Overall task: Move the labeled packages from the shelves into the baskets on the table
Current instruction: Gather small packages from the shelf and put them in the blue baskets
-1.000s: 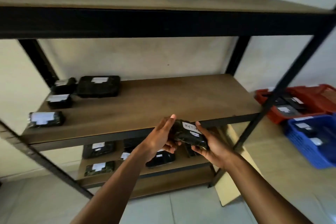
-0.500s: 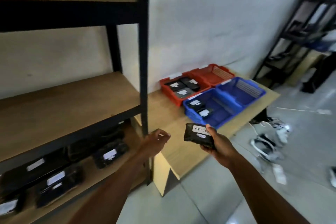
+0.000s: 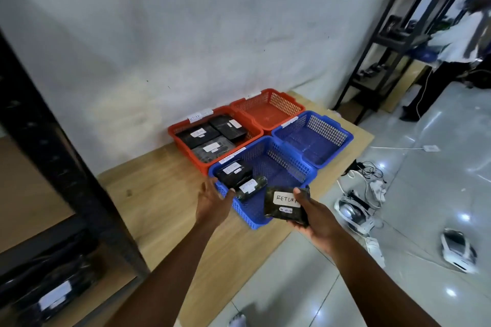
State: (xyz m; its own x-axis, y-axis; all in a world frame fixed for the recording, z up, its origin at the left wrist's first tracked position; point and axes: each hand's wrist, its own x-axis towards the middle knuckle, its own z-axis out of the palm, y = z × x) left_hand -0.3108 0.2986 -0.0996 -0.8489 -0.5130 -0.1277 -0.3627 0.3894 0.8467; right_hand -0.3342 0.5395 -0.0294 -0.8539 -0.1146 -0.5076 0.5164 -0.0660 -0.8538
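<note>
My right hand (image 3: 314,216) grips a black package (image 3: 283,204) whose white label reads "RETUR", held over the near corner of the near blue basket (image 3: 289,160). That basket holds two black labeled packages (image 3: 233,171) at its left end. My left hand (image 3: 212,202) is open, fingers spread, touching the basket's near left rim. Behind it a red basket (image 3: 183,135) holds three labeled packages (image 3: 210,133). Beside them stand an orange-red basket (image 3: 268,109) and a second blue basket (image 3: 313,135) with nothing in them. All four stand on a low wooden table (image 3: 159,194).
A black shelf post (image 3: 53,146) rises at the left, with labeled packages (image 3: 53,297) on the lowest shelf. Cables and white devices (image 3: 356,210) lie on the tiled floor at the right. Another dark rack (image 3: 393,42) and a person (image 3: 457,48) are at the far right.
My view has swung from the shelf to the baskets. The right hand has carried the package over the near blue basket, and the left hand has moved to the basket's rim.
</note>
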